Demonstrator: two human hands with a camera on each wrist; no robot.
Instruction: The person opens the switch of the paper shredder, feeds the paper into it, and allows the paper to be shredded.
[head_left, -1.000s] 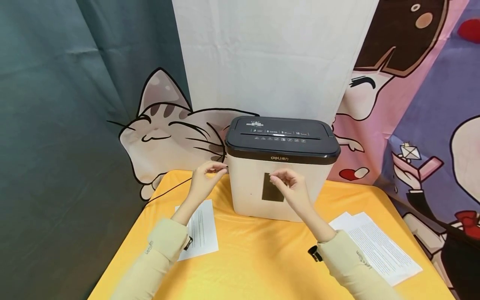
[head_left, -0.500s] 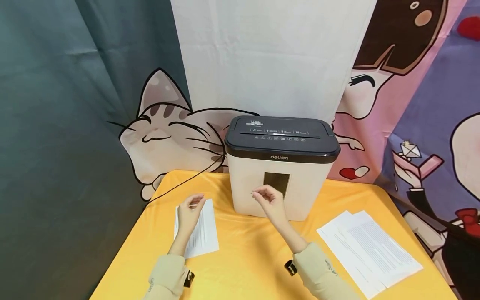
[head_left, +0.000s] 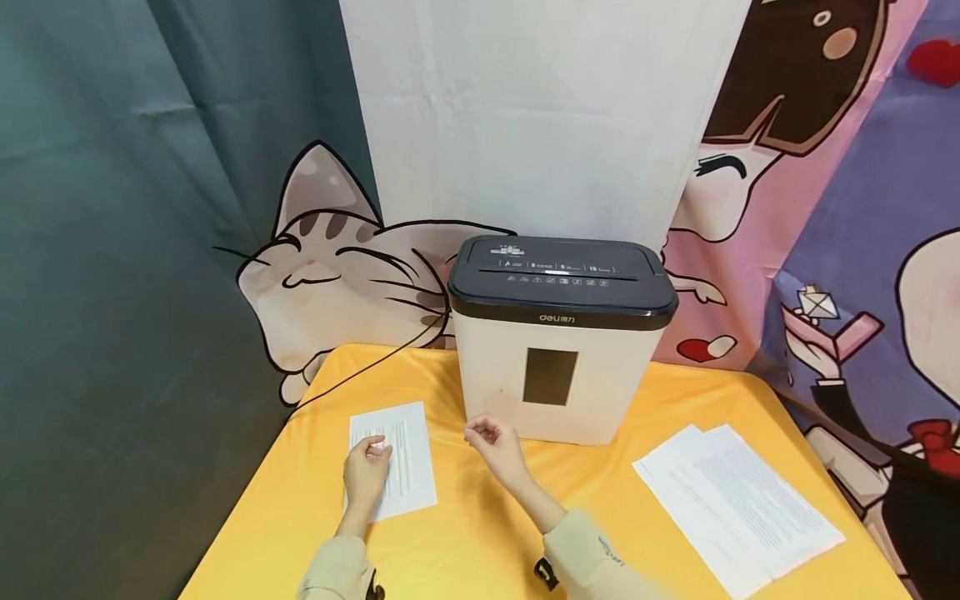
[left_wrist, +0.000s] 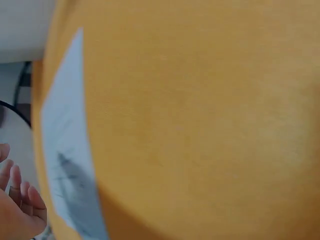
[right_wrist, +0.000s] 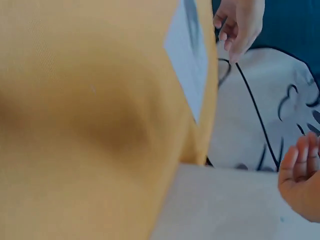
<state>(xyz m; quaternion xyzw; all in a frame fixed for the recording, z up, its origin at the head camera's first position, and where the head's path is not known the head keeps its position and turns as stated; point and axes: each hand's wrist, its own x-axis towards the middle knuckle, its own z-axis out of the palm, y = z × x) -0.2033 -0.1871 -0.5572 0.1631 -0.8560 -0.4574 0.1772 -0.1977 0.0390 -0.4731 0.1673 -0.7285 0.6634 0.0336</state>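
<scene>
Your left hand over the printed sheet, your right hand in front of the shredder

Your left grip is relaxed and fairly narrow: the fingers bend loosely toward the thumb, above the printed sheet. In the right wrist view, this hand shows apart from the paper, and in the left wrist view a shadow lies across the print. The sheet lies flat on the yellow-covered counter, to the left of the shredder and nearer to you.

Your right grip is also loose and narrow, with its fingers curved toward the thumb. In the head view it overlaps the lower left part of the shredder's pale front; you can't tell from here how close the fingers are to that surface.

The shredder stands upright near the back of the counter, with a long slot in its black top and 1 dark window in its front. To its right, nearer to you, at least 2 overlapping printed pages lie at a slant. A black cord runs along the back left, in front of the cat backdrop.
</scene>
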